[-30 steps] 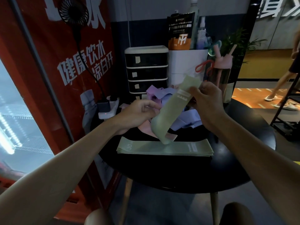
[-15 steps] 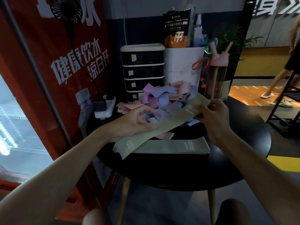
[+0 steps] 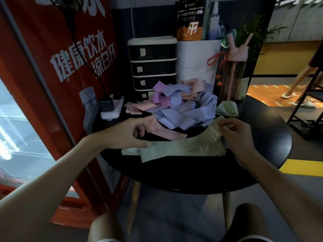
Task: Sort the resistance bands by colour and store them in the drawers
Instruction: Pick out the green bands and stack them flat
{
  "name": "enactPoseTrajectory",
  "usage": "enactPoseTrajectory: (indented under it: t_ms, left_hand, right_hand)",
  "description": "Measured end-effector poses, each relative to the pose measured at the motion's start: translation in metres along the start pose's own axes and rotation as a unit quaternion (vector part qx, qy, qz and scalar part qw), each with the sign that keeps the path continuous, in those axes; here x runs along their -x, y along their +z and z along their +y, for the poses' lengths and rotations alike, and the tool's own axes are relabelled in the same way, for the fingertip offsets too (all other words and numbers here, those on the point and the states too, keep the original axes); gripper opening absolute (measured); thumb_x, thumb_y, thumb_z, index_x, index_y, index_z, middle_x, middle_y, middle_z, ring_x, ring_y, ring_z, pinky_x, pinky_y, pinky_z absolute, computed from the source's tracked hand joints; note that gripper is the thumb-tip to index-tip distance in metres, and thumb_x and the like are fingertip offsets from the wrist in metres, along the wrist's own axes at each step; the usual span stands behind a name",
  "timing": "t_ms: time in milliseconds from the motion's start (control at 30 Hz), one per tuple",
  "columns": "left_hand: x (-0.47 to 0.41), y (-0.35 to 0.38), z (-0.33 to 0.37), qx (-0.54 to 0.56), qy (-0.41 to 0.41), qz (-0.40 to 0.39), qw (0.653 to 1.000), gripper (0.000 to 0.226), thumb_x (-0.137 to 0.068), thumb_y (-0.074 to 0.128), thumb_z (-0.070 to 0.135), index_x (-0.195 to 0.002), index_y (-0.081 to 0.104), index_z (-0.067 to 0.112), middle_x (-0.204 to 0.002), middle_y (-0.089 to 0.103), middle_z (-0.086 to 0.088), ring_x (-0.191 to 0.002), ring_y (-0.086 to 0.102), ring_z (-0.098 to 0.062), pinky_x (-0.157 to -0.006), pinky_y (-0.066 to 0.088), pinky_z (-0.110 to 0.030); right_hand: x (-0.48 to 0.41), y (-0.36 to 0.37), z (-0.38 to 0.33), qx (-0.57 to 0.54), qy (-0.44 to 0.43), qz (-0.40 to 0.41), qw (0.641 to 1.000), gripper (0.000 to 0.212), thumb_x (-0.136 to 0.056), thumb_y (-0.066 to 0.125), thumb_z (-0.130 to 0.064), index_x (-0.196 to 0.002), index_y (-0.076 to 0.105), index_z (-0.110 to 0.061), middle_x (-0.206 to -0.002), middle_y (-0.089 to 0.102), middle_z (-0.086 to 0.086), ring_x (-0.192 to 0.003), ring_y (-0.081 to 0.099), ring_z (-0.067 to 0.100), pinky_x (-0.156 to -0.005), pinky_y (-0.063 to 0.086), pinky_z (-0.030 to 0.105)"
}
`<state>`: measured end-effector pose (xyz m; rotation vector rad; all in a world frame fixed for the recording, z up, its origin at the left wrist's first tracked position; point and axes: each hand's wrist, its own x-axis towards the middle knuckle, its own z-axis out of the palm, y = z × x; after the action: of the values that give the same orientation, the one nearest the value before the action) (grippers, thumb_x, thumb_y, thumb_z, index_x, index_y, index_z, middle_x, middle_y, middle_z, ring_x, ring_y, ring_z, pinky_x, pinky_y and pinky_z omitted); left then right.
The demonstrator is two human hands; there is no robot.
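Left hand [image 3: 129, 132]: The fingers are bent and the thumb presses down on one end of the green band [image 3: 176, 148], the end with "30" printed on it. I think it pins the band more than grips it.

Right hand [image 3: 238, 135]: The thumb and first finger pinch the other end of the green band, and that end is lifted up a little.

Green band: It runs flat from the left fingertips across to the right fingertips. It lies on top of the green stack [image 3: 206, 151], which sits just under both hands on the round black table [image 3: 262, 165].

Other green band [image 3: 227, 107]: One more green band lies just past the right fingers, at the edge of the heap.

Mixed heap [image 3: 181, 103]: Purple, blue and pink bands are tangled just past the fingertips of both hands.

Pink band [image 3: 162, 132]: It pokes out of the heap and touches the left fingers.

Drawers [image 3: 152, 67]: The little drawer tower stands behind the heap, far from the fingers. All the drawers look closed.

Step now: I think the band is being laid flat on the stack. Nothing is in a drawer yet.

What could go wrong: The band sits a bit crooked on the stack, so it may slide off when the fingers let go. The left fingers may drag the pink band into the green stack. The stretchy band may snap back if one hand lets go first.
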<state>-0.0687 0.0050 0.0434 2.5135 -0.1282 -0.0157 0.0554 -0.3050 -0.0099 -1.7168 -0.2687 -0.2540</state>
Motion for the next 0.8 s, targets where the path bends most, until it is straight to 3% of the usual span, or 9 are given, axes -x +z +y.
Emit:
enactPoseTrajectory:
  t_ms: [100, 200, 400, 500, 667, 800]
  left_hand:
    - [0.004, 0.018, 0.004, -0.153, 0.009, -0.035, 0.988, 0.051, -0.065, 0.074, 0.068, -0.105, 0.053, 0.044, -0.106, 0.051, 0.022, -0.095, 0.049, 0.004, -0.082, 0.04, -0.02]
    - [0.006, 0.033, 0.006, -0.273, 0.022, -0.046, 0.961, 0.057, -0.068, 0.068, 0.074, -0.112, 0.047, 0.046, -0.109, 0.046, 0.024, -0.103, 0.042, 0.0, -0.093, 0.031, -0.029]
    - [0.007, 0.036, 0.009, -0.271, 0.025, -0.023, 0.962, 0.052, -0.077, 0.072, 0.055, -0.12, 0.047, 0.041, -0.111, 0.049, 0.019, -0.104, 0.048, -0.005, -0.099, 0.032, -0.033]
    - [0.007, 0.034, 0.007, -0.265, 0.036, -0.014, 0.964, 0.047, -0.077, 0.071, 0.048, -0.116, 0.048, 0.042, -0.107, 0.047, 0.019, -0.099, 0.049, -0.004, -0.099, 0.033, -0.034]
    - [0.005, 0.018, 0.002, -0.183, 0.043, -0.004, 0.982, 0.04, -0.075, 0.076, 0.029, -0.107, 0.055, 0.04, -0.103, 0.045, 0.012, -0.09, 0.05, -0.005, -0.079, 0.042, -0.02]
    - [0.002, 0.0, -0.008, -0.176, 0.036, -0.006, 0.984, 0.035, -0.078, 0.076, 0.025, -0.101, 0.057, 0.042, -0.107, 0.047, 0.011, -0.093, 0.051, -0.003, -0.079, 0.047, -0.023]
  right_hand:
    - [0.0, -0.001, 0.003, -0.005, 0.003, 0.005, 1.0, 0.022, -0.089, 0.057, 0.003, -0.083, 0.068, -0.015, -0.072, 0.058, -0.001, -0.063, 0.048, 0.009, -0.058, 0.039, 0.024]
    - [0.001, -0.002, 0.005, -0.007, 0.006, 0.011, 1.0, 0.019, -0.089, 0.057, 0.002, -0.086, 0.069, -0.012, -0.074, 0.059, -0.001, -0.063, 0.049, 0.006, -0.058, 0.039, 0.021]
    - [-0.001, -0.005, 0.007, -0.011, 0.005, 0.016, 1.0, 0.018, -0.09, 0.056, 0.002, -0.089, 0.069, -0.011, -0.078, 0.059, 0.002, -0.066, 0.05, 0.004, -0.056, 0.041, 0.013]
    - [-0.003, -0.006, 0.007, -0.016, 0.002, 0.017, 1.0, 0.02, -0.09, 0.056, 0.001, -0.089, 0.068, -0.014, -0.076, 0.058, 0.001, -0.064, 0.049, 0.006, -0.058, 0.04, 0.018]
    - [0.002, -0.01, 0.005, 0.002, -0.021, 0.007, 1.0, 0.019, -0.091, 0.057, 0.0, -0.091, 0.068, -0.015, -0.081, 0.062, 0.006, -0.065, 0.051, 0.006, -0.059, 0.042, 0.017]
    - [0.014, -0.011, 0.005, 0.031, -0.051, -0.024, 0.998, 0.019, -0.092, 0.059, -0.003, -0.088, 0.07, -0.019, -0.078, 0.066, 0.0, -0.067, 0.055, 0.006, -0.062, 0.044, 0.019]
